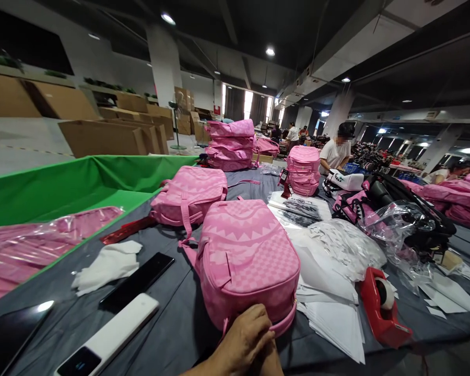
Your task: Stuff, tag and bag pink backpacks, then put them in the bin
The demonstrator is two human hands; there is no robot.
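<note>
A pink backpack (250,250) with a checkered and zigzag pattern lies on the grey-covered table, its near end towards me. My left hand (247,334) is at that near end, fingers curled closed against the fabric beside the pink piping. Beneath it comes my right hand (270,360), mostly covered by the left, so its fingers cannot be made out. Just behind, a second pink backpack (191,193) rests with its strap hanging towards the first. Loose white paper sheets (332,318) lie to the right, close to the bag.
On the right stand a red tape dispenser (384,308), plastic bags (344,245) and black bags (411,209). To the left lie a black phone (137,282), a white handheld device (109,334) and white cloth (109,266). A green-lined bin (82,183) adjoins the table. A person (335,154) works across it.
</note>
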